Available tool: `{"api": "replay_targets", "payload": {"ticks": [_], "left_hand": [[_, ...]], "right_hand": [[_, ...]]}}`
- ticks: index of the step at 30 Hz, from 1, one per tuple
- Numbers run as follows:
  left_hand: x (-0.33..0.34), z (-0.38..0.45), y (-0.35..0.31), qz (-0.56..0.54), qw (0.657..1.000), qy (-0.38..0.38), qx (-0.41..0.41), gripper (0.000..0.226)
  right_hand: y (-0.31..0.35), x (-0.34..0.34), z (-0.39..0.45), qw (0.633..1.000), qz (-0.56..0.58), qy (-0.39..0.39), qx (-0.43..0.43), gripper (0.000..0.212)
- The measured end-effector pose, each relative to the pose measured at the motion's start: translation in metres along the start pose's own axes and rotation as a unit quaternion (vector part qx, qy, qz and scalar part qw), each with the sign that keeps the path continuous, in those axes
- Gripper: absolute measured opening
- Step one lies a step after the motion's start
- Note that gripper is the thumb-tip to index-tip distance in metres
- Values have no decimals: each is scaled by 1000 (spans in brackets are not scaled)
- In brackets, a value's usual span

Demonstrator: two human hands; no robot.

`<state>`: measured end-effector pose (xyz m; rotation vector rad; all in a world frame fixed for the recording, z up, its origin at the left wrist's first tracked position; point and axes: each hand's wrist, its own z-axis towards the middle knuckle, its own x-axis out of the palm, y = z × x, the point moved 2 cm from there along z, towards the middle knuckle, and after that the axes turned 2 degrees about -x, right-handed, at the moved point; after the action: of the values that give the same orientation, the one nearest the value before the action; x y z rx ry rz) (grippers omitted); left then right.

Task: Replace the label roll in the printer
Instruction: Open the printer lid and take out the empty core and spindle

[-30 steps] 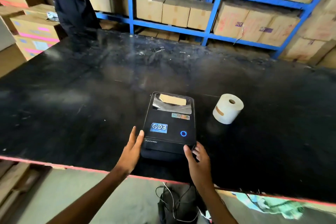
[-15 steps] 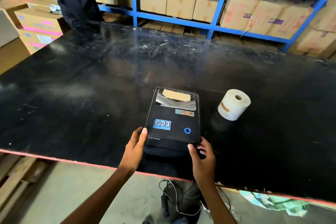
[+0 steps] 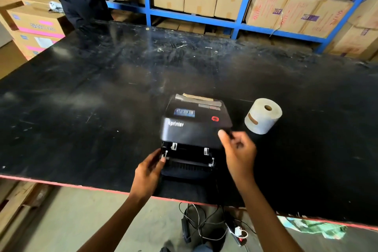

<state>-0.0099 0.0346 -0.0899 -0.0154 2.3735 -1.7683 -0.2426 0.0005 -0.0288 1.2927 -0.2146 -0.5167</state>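
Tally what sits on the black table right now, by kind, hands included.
Printer: 1, lid partly raised
Label roll: 1, right of the printer
Hands: 2, left hand and right hand, both at the printer's front
Total: 4

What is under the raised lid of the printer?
Under the lid, the open front of the printer shows white clips and a dark ribbed bar. The lid still covers the roll compartment behind, so any roll inside cannot be seen.
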Motion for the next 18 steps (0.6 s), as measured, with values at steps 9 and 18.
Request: {"api": "replay_targets", "payload": {"ticks": [9,18], "left_hand": [[-3,7,5,10,1000,-2,11,45],[-1,11,10,-3,999,-25,35,41]], "right_hand": [[56,34,123,992,-114,-22,44,62],[41,44,130,998,5,56,37,32]]}}
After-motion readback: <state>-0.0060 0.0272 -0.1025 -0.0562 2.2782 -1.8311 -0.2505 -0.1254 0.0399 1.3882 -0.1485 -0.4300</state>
